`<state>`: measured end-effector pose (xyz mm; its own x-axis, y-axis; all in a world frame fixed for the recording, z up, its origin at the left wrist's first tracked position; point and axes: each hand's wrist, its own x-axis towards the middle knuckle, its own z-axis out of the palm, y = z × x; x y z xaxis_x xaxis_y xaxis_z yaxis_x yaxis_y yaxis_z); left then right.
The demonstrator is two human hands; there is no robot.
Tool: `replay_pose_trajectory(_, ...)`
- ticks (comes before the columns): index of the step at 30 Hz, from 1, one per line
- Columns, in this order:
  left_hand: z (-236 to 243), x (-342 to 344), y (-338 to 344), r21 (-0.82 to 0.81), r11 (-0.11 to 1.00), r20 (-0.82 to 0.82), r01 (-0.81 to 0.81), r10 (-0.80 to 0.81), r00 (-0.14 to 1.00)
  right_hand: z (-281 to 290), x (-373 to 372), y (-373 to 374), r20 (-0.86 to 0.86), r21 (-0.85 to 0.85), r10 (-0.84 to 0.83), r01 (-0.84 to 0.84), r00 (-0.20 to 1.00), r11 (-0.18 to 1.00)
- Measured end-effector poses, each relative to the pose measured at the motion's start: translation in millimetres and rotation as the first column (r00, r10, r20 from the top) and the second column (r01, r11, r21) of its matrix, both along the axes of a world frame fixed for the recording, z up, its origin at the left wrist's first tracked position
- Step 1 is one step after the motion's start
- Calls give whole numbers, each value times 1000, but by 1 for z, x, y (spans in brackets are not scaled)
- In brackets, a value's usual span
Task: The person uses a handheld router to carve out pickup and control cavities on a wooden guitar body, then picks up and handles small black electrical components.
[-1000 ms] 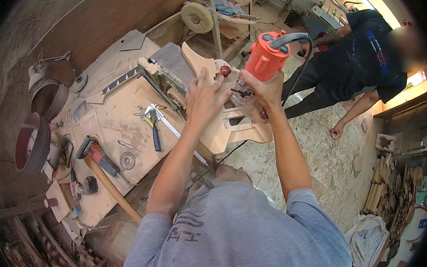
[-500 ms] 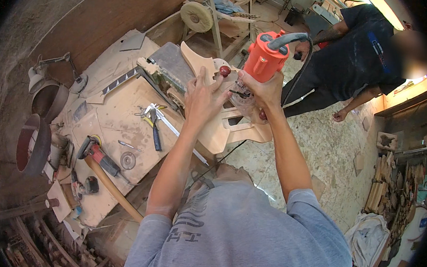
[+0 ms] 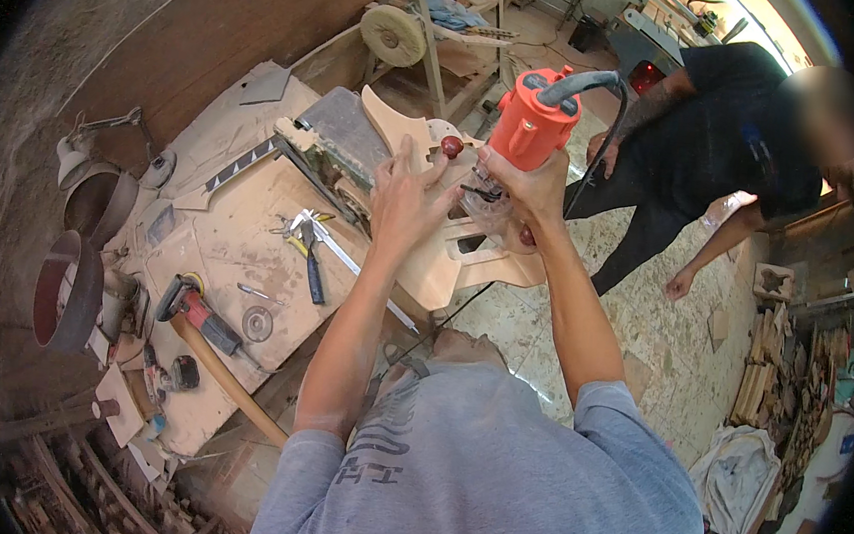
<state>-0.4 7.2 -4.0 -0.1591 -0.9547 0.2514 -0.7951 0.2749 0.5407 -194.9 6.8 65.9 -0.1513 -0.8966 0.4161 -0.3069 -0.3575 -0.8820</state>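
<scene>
Still, both hands (image 3: 469,185) steady the orange router (image 3: 528,134) on the wooden cutout (image 3: 448,259).

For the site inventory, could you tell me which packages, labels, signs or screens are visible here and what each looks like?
Label on the orange router held in the right hand: small dark rectangular patch on its top cap.
Printed mark on the grey T-shirt: dark block design near the left shoulder.
No packages, signs or screens show.
</scene>
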Motion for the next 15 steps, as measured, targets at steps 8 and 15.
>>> replay_pose_trajectory(8, 4, -4, 1, 13, 1000, -16, -23, 23, 1000, -12, -5, -16, -50, -39, -38, 36, 998, 999)
replay_pose_trajectory(15, 2, -4, 0, -13, 1000, -2, -26, 26, 1000, -15, -7, -18, -57, -67, -33, 29, 998, 997)
